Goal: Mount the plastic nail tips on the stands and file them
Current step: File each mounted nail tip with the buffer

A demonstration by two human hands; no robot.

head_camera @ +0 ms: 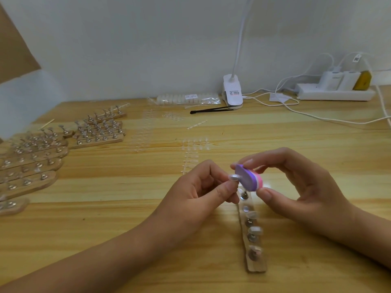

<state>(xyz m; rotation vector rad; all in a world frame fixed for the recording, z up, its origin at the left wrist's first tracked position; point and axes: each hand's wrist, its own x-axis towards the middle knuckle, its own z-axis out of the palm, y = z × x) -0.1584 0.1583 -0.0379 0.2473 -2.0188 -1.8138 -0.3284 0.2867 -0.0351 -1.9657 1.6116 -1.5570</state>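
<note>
The left hand (201, 187) pinches a clear nail tip (233, 177) against the purple-and-pink buffer block (249, 179), which the right hand (300, 182) pinches between thumb and fingers above the wooden stand strip (252, 235). Too much pressure could likely pop the tip loose or over-file its edge.

Clear nail tip (233, 177) against purple-pink file block (250, 179), above wooden stand strip (257, 267)

Centre frame, the left hand (203, 187) is pinching a clear plastic nail tip (233, 177) against a purple-and-pink oval file block (248, 179) the right hand (300, 187) is gripping.
</note>
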